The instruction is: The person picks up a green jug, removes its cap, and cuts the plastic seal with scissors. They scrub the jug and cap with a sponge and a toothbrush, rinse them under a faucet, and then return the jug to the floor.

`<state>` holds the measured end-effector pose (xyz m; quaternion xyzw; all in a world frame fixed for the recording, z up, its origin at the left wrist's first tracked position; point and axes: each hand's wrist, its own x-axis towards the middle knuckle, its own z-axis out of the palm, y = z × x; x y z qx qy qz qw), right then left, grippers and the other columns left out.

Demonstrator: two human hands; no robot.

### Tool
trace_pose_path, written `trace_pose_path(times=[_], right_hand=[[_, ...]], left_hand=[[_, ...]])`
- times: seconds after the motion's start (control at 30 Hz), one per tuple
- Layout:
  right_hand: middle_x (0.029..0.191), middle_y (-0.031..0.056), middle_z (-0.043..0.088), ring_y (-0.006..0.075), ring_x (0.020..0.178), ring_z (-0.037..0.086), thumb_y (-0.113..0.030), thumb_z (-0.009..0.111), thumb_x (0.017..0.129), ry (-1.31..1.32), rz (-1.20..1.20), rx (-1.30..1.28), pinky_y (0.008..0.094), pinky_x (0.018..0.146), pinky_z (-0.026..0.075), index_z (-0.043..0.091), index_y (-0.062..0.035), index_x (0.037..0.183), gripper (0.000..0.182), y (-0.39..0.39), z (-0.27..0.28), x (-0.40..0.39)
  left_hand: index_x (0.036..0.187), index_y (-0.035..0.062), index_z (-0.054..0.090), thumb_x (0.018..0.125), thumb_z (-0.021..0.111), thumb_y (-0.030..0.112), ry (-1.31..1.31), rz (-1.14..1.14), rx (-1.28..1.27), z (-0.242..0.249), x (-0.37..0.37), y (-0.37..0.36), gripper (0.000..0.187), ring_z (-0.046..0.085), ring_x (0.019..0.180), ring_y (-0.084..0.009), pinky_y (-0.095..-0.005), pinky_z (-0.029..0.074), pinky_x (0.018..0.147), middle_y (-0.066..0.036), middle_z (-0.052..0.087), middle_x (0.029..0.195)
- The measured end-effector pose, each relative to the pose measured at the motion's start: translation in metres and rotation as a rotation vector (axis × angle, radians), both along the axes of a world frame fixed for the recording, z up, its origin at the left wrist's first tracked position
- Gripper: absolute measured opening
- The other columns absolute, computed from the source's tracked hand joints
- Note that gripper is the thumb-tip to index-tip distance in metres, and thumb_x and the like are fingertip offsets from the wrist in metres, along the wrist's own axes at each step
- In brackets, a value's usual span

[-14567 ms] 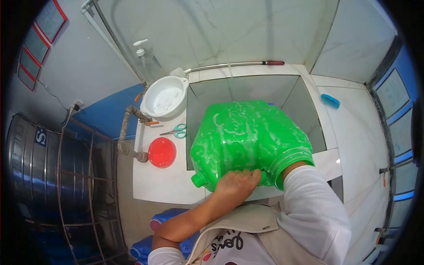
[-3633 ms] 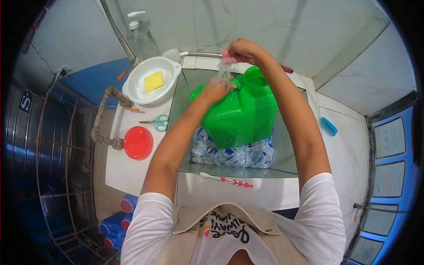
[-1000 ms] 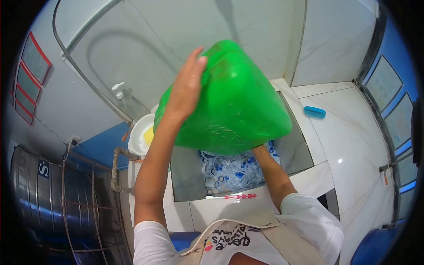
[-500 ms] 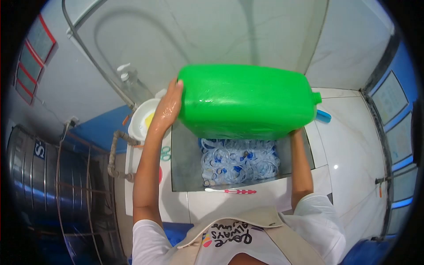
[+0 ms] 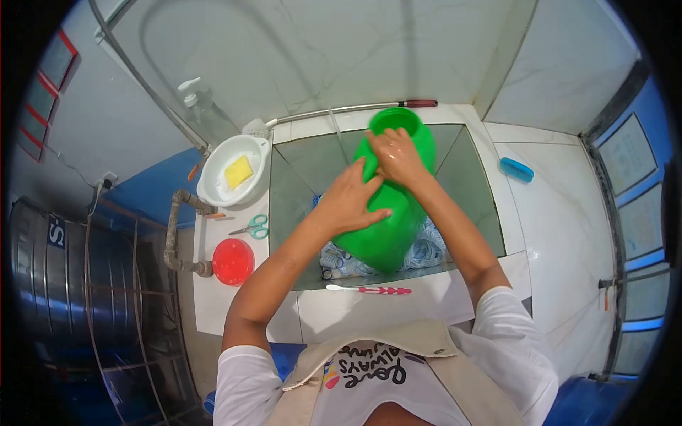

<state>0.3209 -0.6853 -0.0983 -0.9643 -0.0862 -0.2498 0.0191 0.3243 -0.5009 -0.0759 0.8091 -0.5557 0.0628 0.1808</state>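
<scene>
A green plastic jerrycan stands tilted inside the grey-walled basin, its round opening at the far end facing up. My right hand is closed on its upper part, just below the opening. My left hand grips it lower down on the left side, thumb spread across the plastic. Around and beneath the jerrycan lies a heap of clear looped plastic pieces with blue bits, partly hidden by it. On the near ledge lies a pink and white toothbrush.
Left of the basin are a white bowl with a yellow sponge, teal scissors and a red round container. A long-handled brush lies along the back ledge. A blue brush is on the right; a soap bottle stands back left.
The jerrycan was sideways above the basin, held at both ends. Now it is turned opening-up and lowered into the basin, with both hands moved together near its top.
</scene>
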Motion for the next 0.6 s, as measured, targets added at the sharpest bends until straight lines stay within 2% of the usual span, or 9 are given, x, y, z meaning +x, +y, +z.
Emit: trace_pose_path(times=[0.13,0.2,0.23,0.3,0.33,0.43,0.5,0.57,0.6], right_hand=[[0.084,0.0076,0.061,0.0239,0.087,0.052,-0.017,0.073,0.057,0.046,0.267,-0.006,0.0352,0.076,0.038,0.054,-0.0049,0.12,0.067,0.009,-0.018,0.039],[0.089,0.0083,0.063,0.0241,0.09,0.053,-0.019,0.074,0.059,0.168,0.541,-0.114,0.0376,0.083,0.038,0.054,-0.0123,0.123,0.068,0.033,-0.025,0.056],[0.089,0.0083,0.063,0.0241,0.09,0.053,-0.019,0.074,0.059,0.165,0.555,-0.11,0.0376,0.083,0.038,0.054,-0.0123,0.123,0.068,0.04,-0.029,0.061],[0.09,0.0078,0.063,0.0235,0.096,0.054,-0.022,0.071,0.063,0.304,0.672,-0.192,0.0392,0.087,0.038,0.054,-0.0182,0.124,0.063,0.055,-0.032,0.068],[0.09,0.0078,0.063,0.0235,0.096,0.054,-0.022,0.071,0.063,0.298,0.689,-0.193,0.0392,0.087,0.038,0.054,-0.0182,0.124,0.063,0.059,-0.031,0.075],[0.092,0.0093,0.064,0.0271,0.1,0.056,-0.022,0.066,0.068,0.459,0.653,-0.29,0.0413,0.086,0.041,0.055,-0.0187,0.123,0.056,0.069,-0.018,0.102],[0.099,0.0104,0.062,0.0298,0.105,0.052,-0.018,0.061,0.071,0.659,0.659,-0.2,0.0415,0.09,0.041,0.056,-0.0135,0.12,0.049,0.095,-0.003,0.143],[0.107,0.0176,0.059,0.0346,0.101,0.055,-0.021,0.057,0.076,0.821,0.613,0.141,0.0432,0.086,0.044,0.057,-0.0119,0.117,0.042,0.144,0.02,0.172],[0.11,0.0194,0.058,0.0356,0.1,0.056,-0.026,0.056,0.078,0.752,0.564,0.245,0.043,0.084,0.045,0.057,-0.0114,0.117,0.041,0.17,0.018,0.183]], left_hand=[[0.098,0.0005,0.059,0.075,0.061,0.049,-0.234,-0.178,-0.041,-0.002,0.013,0.022,0.054,0.048,0.109,-0.0331,-0.0422,0.036,0.098,-0.018,0.054,0.11],[0.073,0.0025,0.061,0.072,0.063,0.05,-0.106,-0.461,0.045,-0.016,0.021,0.02,0.047,0.054,0.088,-0.0277,-0.0395,0.041,0.087,-0.014,0.059,0.081],[0.073,0.0025,0.061,0.072,0.063,0.05,-0.106,-0.447,0.051,-0.024,0.023,0.022,0.047,0.054,0.088,-0.0277,-0.0395,0.041,0.087,-0.014,0.059,0.081],[0.057,0.0054,0.057,0.072,0.064,0.043,0.033,-0.376,0.149,-0.033,0.023,0.023,0.041,0.053,0.067,-0.0261,-0.0384,0.042,0.073,-0.008,0.052,0.058],[0.057,0.0054,0.057,0.072,0.064,0.043,0.031,-0.359,0.153,-0.038,0.023,0.022,0.041,0.053,0.067,-0.0261,-0.0384,0.042,0.073,-0.008,0.052,0.058],[0.053,0.0071,0.055,0.072,0.064,0.035,0.067,-0.189,-0.043,-0.061,0.016,0.03,0.035,0.05,0.056,-0.0274,-0.037,0.04,0.065,-0.006,0.048,0.05],[0.054,0.0068,0.054,0.071,0.063,0.031,0.131,0.043,-0.142,-0.072,0.011,0.038,0.032,0.051,0.056,-0.0274,-0.0384,0.04,0.064,-0.006,0.051,0.052],[0.056,0.0066,0.056,0.072,0.063,0.031,0.153,0.117,-0.131,-0.078,0.004,0.04,0.03,0.053,0.058,-0.029,-0.0402,0.041,0.061,-0.009,0.054,0.055],[0.058,0.0064,0.059,0.073,0.063,0.032,0.166,0.182,-0.127,-0.078,0.003,0.039,0.029,0.055,0.059,-0.0306,-0.042,0.042,0.059,-0.013,0.057,0.058]])
